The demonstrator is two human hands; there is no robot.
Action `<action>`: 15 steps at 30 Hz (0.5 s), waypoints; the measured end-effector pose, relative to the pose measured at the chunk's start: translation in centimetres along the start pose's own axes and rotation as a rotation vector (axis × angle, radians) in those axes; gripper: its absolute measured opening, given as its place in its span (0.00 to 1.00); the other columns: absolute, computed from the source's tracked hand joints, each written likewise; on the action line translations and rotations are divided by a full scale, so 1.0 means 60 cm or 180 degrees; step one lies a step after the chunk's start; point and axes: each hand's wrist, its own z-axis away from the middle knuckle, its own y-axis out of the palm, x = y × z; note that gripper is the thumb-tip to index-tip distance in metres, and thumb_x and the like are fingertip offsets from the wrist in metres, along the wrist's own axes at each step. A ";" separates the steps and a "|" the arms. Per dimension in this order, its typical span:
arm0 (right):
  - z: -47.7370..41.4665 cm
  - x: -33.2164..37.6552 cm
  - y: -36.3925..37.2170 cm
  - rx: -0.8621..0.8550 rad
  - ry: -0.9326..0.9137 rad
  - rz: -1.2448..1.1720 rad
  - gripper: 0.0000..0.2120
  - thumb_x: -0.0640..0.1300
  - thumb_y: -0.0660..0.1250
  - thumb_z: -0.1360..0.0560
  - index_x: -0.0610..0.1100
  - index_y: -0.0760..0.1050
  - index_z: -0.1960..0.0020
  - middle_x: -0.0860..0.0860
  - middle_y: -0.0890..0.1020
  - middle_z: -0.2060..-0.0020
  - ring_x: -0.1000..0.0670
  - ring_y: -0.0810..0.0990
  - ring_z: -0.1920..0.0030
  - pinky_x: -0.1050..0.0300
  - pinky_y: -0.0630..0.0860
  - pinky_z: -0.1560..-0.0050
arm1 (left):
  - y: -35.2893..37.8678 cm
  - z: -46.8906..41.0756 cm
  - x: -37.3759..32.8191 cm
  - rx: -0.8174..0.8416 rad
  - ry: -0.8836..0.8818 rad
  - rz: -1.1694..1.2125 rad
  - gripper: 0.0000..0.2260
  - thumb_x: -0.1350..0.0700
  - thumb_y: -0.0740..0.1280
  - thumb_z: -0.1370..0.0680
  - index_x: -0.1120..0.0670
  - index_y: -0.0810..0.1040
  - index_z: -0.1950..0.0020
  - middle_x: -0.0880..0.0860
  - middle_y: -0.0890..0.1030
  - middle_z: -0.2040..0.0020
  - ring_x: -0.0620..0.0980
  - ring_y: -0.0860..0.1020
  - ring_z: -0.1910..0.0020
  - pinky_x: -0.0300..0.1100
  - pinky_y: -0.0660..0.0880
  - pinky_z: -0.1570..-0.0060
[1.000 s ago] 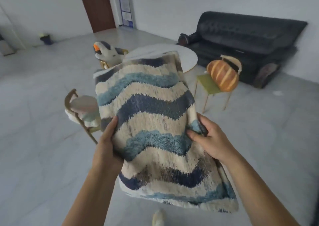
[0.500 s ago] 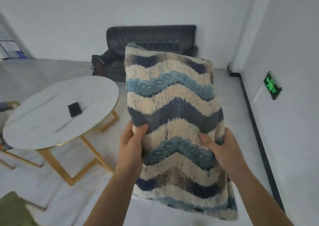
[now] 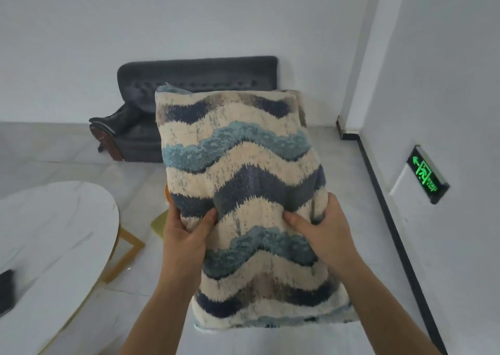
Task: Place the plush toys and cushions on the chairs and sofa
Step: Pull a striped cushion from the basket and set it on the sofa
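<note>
**Cushion in both hands, sofa now dead ahead**

- The wavy-striped cream, teal and navy tufted cushion (image 3: 243,186) is held up off the floor at chest level in the centre of view, long edge upright, leaning slightly to 1 o'clock. It is not yet on any seat.
- Left hand (image 3: 186,235) grips the cushion's 8 o'clock edge and right hand (image 3: 324,232) its 4 o'clock edge. Both thumbs press into the front face, and the fingers wrap behind the fabric out of sight, so both are grasping the cushion.
- Change: a second ago the view faced chairs that already carried toys, with the sofa off at 2 o'clock. Half a second ago the black tufted leather sofa (image 3: 194,75) had come to 12 o'clock, and it holds there now, its seat hidden behind the cushion's top edge. The grip is unchanged.
- The round white marble table (image 3: 54,232) with gold legs has slid out to 8 o'clock, a small black object (image 3: 5,289) at its near edge.
- Green lit exit sign (image 3: 427,176) sits low on the wall at 3 o'clock.
- Reading: the turn looks finished and the sofa is the likely target. What remains is the walk in and the set-down.
</note>
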 end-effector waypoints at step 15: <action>-0.678 -0.042 0.048 -0.0542 0.0324 -0.0231 0.24 0.45 0.81 0.32 0.50 0.73 0.41 0.51 0.83 0.48 0.49 0.83 0.49 0.49 0.81 0.50 | 0.330 -0.672 0.084 0.0543 0.0022 -0.0383 0.19 0.66 0.70 0.21 0.50 0.75 0.33 0.50 0.84 0.40 0.50 0.82 0.40 0.56 0.79 0.38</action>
